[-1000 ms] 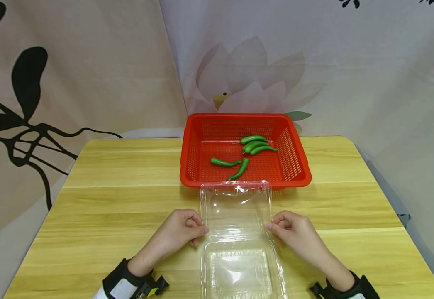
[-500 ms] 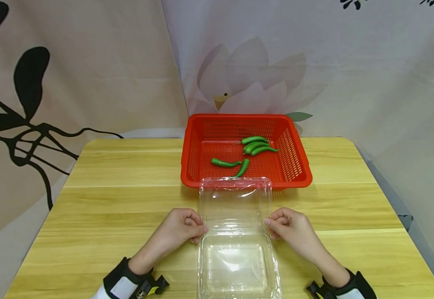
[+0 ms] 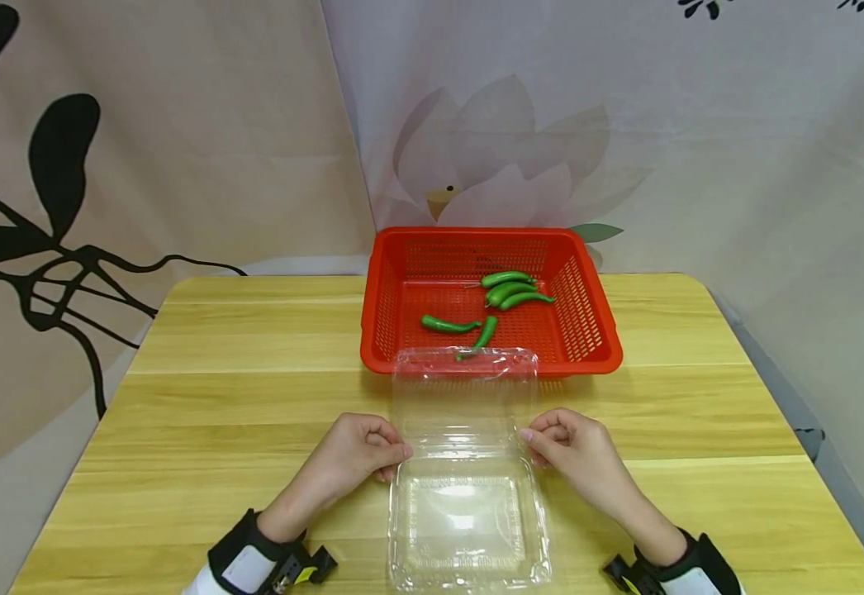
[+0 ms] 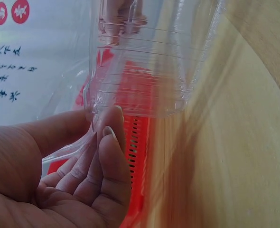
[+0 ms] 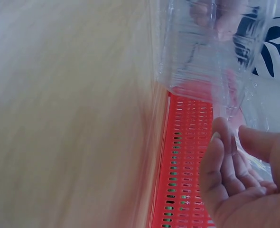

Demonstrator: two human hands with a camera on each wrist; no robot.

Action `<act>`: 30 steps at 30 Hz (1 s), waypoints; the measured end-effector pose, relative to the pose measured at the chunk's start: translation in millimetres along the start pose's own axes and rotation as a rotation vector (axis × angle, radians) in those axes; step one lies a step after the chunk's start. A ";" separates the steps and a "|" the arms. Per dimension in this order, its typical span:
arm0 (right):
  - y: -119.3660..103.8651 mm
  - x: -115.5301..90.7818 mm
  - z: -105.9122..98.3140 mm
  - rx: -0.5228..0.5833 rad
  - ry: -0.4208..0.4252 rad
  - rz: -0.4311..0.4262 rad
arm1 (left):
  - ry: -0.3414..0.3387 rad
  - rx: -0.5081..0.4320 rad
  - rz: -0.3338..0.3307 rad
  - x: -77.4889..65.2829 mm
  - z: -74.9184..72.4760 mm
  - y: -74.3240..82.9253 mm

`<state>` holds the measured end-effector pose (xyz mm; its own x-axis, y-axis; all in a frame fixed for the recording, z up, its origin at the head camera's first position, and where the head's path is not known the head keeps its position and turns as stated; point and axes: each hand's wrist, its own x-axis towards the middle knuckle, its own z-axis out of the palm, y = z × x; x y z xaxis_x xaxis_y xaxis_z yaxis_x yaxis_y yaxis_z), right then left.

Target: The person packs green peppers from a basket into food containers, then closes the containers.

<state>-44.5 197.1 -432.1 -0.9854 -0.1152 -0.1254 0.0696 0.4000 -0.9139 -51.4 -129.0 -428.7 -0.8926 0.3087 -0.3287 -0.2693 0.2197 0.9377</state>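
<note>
A clear plastic clamshell container (image 3: 465, 525) lies opened out in front of the person, its lid (image 3: 462, 397) folded away from the body. The left hand (image 3: 363, 454) pinches its left edge near the hinge between thumb and fingers. At the opposite edge, the right hand (image 3: 572, 450) pinches it the same way. The lid's far end overlaps the near rim of a red plastic basket (image 3: 603, 351). Several green chili peppers (image 3: 510, 291) lie inside that basket, one partly seen through the lid. In the left wrist view the thumb and fingertips meet on the container's edge (image 4: 95, 111).
The wooden table (image 3: 253, 347) extends on both sides of the basket and container. Behind it hangs a printed cloth backdrop (image 3: 253, 132). A black wrist strap with a small camera is on each forearm.
Both hands keep their pinch on the clamshell container. It has shifted slightly left and away from the body, its lid reaching farther over the basket's near rim.
</note>
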 end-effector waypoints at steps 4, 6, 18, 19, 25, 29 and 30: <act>0.5 1.2 2.2 0.016 -0.005 -0.009 | 0.009 0.019 0.004 0.2 -1.5 -1.1; 0.6 1.8 2.9 0.019 -0.009 -0.013 | 0.017 0.023 0.005 0.2 -2.5 -1.0; 0.0 3.8 3.2 0.004 -0.038 -0.034 | 0.055 0.008 -0.006 3.6 -6.0 -3.4; -0.3 3.8 2.4 -0.003 -0.037 -0.042 | 0.058 0.006 -0.006 3.9 -6.1 -3.7; -4.2 4.5 -6.8 -0.059 0.019 -0.121 | 0.062 0.000 -0.009 3.8 -6.9 -3.9; -8.2 7.0 -16.4 -0.113 0.063 -0.187 | 0.059 0.003 -0.009 3.0 -7.6 -3.2; -9.5 7.8 -19.2 -0.133 0.074 -0.203 | 0.058 0.005 -0.009 2.9 -7.7 -3.1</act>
<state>-55.8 209.9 -417.0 -0.9861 -0.1405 0.0889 -0.1474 0.4921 -0.8580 -55.9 -136.0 -431.7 -0.9098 0.2523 -0.3295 -0.2753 0.2270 0.9342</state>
